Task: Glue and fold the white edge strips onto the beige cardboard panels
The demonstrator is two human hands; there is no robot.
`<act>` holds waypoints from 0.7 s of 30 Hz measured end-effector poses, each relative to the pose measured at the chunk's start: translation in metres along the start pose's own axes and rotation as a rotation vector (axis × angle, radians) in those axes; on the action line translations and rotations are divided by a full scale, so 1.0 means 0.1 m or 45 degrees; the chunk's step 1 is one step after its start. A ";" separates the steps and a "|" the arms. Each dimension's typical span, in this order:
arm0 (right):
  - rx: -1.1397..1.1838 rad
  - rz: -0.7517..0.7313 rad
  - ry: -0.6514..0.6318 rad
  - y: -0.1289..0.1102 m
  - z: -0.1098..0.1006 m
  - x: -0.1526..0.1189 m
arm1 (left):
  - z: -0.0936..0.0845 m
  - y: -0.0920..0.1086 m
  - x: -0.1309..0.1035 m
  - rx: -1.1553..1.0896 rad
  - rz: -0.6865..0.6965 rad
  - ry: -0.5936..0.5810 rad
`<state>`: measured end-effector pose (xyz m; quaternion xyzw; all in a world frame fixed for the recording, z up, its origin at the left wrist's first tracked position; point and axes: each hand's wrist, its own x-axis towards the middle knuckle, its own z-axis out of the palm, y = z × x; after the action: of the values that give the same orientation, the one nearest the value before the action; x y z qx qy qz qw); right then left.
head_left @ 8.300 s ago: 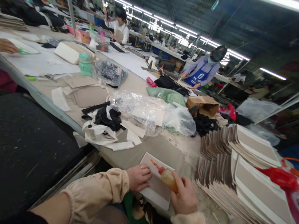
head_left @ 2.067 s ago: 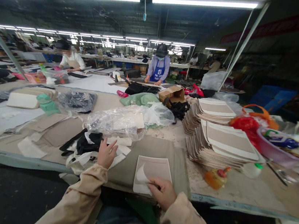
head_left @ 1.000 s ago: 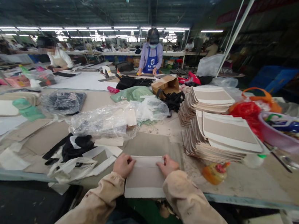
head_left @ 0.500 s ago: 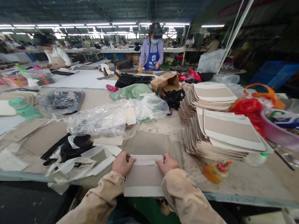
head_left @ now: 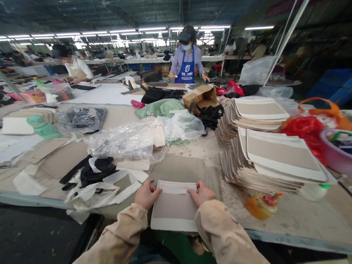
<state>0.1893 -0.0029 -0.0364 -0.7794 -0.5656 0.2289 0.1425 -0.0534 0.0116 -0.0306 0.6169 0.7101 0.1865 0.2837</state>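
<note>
Before me lies a grey-beige panel (head_left: 176, 208) with white borders, its near end reaching the table's front edge. My left hand (head_left: 147, 194) is at the panel's upper left side, fingers curled and thumb against the edge. At the upper right, my right hand (head_left: 203, 194) presses thumb and fingers on the white strip (head_left: 171, 187) along the far edge. Its fingertips are partly hidden. Beneath the panel is a flat olive-grey sheet (head_left: 184, 167). Two stacks of similar panels, a nearer stack (head_left: 281, 156) and a farther stack (head_left: 259, 109), stand to the right.
A bottle of amber liquid (head_left: 262, 205) stands right of my hands. Black and white scraps (head_left: 97, 175) lie left, with clear plastic bags (head_left: 123, 140) behind. A purple basin (head_left: 350, 159) is far right. A co-worker in a blue apron (head_left: 187, 66) stands across the table.
The view has turned slightly left. My left hand has slid from the strip's corner to the panel's left edge; my right hand stays on the strip. The co-worker's hands have moved apart.
</note>
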 end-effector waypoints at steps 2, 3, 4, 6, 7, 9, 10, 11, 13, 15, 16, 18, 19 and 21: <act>0.004 -0.006 -0.003 0.00 0.00 0.00 | -0.01 0.04 0.04 0.055 -0.006 -0.051; 0.006 -0.009 -0.003 0.01 0.01 0.00 | -0.02 0.06 0.06 0.077 -0.007 -0.073; 0.009 -0.011 -0.005 0.01 0.01 0.01 | -0.02 0.07 0.07 0.093 -0.011 -0.086; 0.016 -0.013 -0.011 0.02 0.02 0.02 | -0.03 0.09 0.10 0.113 -0.023 -0.091; 0.020 -0.014 -0.014 0.03 0.02 0.02 | -0.03 0.10 0.10 0.118 -0.032 -0.088; 0.029 -0.017 -0.019 0.04 0.02 0.03 | -0.03 0.10 0.12 0.123 -0.047 -0.086; 0.032 -0.018 -0.021 0.04 0.02 0.03 | -0.04 0.10 0.12 0.123 -0.051 -0.090; 0.036 -0.019 -0.024 0.04 0.02 0.04 | -0.04 0.10 0.13 0.121 -0.054 -0.096; 0.043 -0.017 -0.030 0.05 0.02 0.05 | -0.04 0.11 0.13 0.113 -0.060 -0.106; 0.050 -0.009 -0.032 0.05 0.03 0.05 | -0.05 0.11 0.14 0.098 -0.071 -0.114; 0.053 -0.005 -0.032 0.05 0.03 0.06 | -0.05 0.11 0.14 0.087 -0.078 -0.116; 0.059 0.001 -0.032 0.05 0.03 0.06 | -0.04 0.09 0.15 0.058 -0.086 -0.119; 0.062 0.003 -0.033 0.05 0.03 0.06 | -0.03 0.08 0.15 0.039 -0.089 -0.120; 0.069 0.008 -0.030 0.05 0.03 0.06 | 0.00 0.04 0.15 -0.008 -0.091 -0.115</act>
<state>0.1933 0.0009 -0.0423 -0.7741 -0.5584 0.2539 0.1562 -0.0517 0.0275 -0.0304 0.5980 0.7175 0.1505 0.3238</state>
